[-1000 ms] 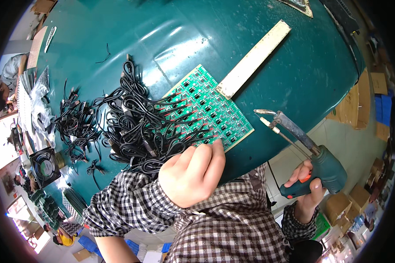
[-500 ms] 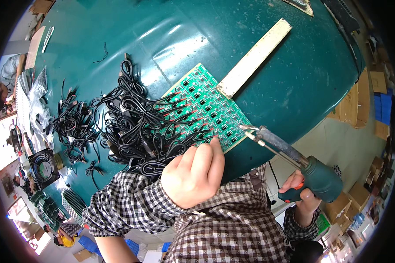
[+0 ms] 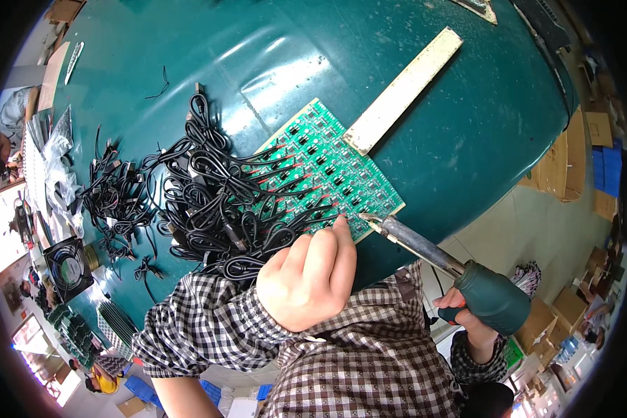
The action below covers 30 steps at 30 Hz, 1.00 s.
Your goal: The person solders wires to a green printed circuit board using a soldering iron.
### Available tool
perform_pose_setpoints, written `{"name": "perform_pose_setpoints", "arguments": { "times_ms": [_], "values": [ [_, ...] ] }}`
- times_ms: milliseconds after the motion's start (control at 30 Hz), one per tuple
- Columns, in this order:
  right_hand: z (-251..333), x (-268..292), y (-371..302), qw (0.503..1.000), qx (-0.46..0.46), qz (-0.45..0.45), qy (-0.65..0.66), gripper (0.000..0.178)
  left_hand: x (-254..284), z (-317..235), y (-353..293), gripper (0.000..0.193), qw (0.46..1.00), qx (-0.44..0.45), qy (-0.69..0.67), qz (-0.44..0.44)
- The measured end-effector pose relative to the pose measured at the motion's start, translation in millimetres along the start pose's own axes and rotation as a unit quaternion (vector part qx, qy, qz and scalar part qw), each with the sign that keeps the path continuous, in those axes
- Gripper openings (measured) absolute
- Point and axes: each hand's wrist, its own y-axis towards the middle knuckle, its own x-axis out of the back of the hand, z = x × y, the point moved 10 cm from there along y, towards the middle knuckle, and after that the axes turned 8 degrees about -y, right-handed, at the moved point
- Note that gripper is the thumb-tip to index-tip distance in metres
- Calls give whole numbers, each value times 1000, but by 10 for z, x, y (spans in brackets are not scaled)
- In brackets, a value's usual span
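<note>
A green circuit board panel lies tilted on the table, with rows of small components. Black cables in coils cover its left side, and several red-tipped wire ends reach its solder points. My left hand is closed at the board's near edge, its fingertips pinching a black cable end. My right hand grips a dark green soldering gun by its handle. The gun's metal tip is over the near right part of the board, just right of my left fingertips.
A long pale bar rests across the board's far edge. Another bunch of black cables lies to the left, near a small fan and plastic wrapping. Cardboard boxes stand beyond the table's right edge.
The soldering gun has moved left in my right hand, bringing its tip from the board's right edge in closer to my left fingertips. My left hand stays nearly in place.
</note>
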Motion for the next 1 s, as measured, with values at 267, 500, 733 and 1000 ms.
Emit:
{"name": "perform_pose_setpoints", "arguments": {
  "times_ms": [267,500,733,1000],
  "values": [
    [-63,-8,-29,996,-10,22,-82,33,-1,-47,34,26,999,-24,25,18],
    [-89,-11,-35,995,-16,14,-96,45,-20,-64,28,24,999,-28,27,23],
    [9,-56,1,992,35,40,-112,46,-33,-68,29,23,999,-26,32,30],
    [-16,-68,-28,990,40,48,-128,48,-30,-69,31,23,999,-25,32,29]
  ]
}}
